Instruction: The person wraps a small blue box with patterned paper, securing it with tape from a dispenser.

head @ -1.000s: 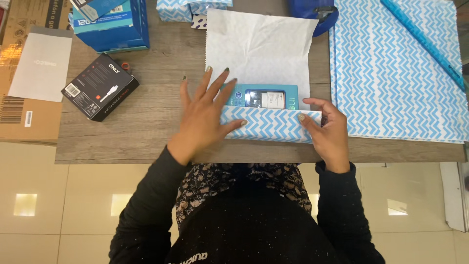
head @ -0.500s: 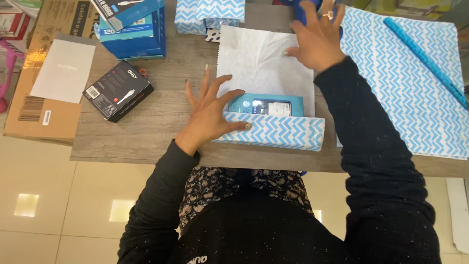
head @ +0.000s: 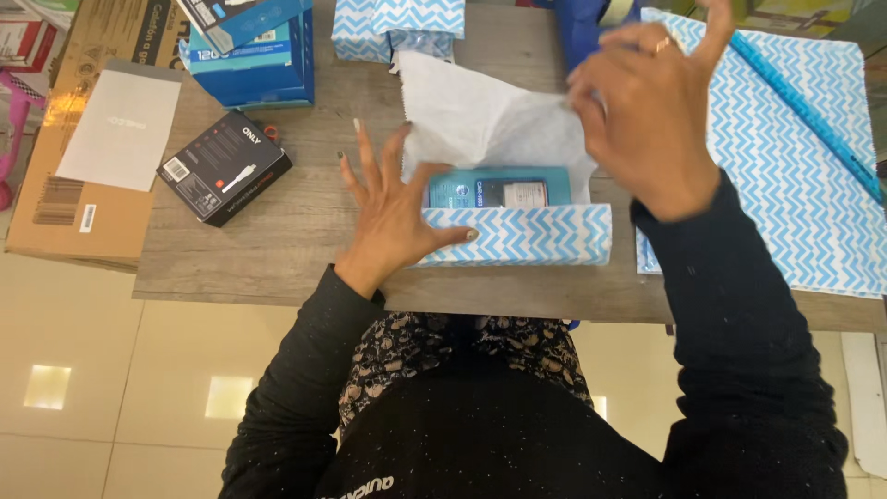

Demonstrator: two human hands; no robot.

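Note:
A teal box (head: 499, 192) lies on a sheet of wrapping paper (head: 471, 120) whose white underside faces up. The paper's near edge is folded up against the box and shows its blue-and-white zigzag flap (head: 536, 236). My left hand (head: 393, 208) lies flat with fingers spread, its thumb pressing that flap and its fingertips near the box's left end. My right hand (head: 647, 120) hovers above the sheet's far right corner, fingers curled. Whether it pinches anything cannot be made out.
On the wooden table (head: 277, 249) are a black box (head: 224, 166) at left, stacked blue boxes (head: 254, 51), a zigzag-wrapped parcel (head: 397, 23) and a blue tape dispenser (head: 582, 23) at the back. A large zigzag sheet (head: 785, 157) with a blue tube (head: 804, 111) lies right. A cardboard carton (head: 55, 203) stands at far left.
My right hand left the folded flap, reached to the blue dispenser at the back, and has come partway back over the paper. My left hand stays pressed on the flap.

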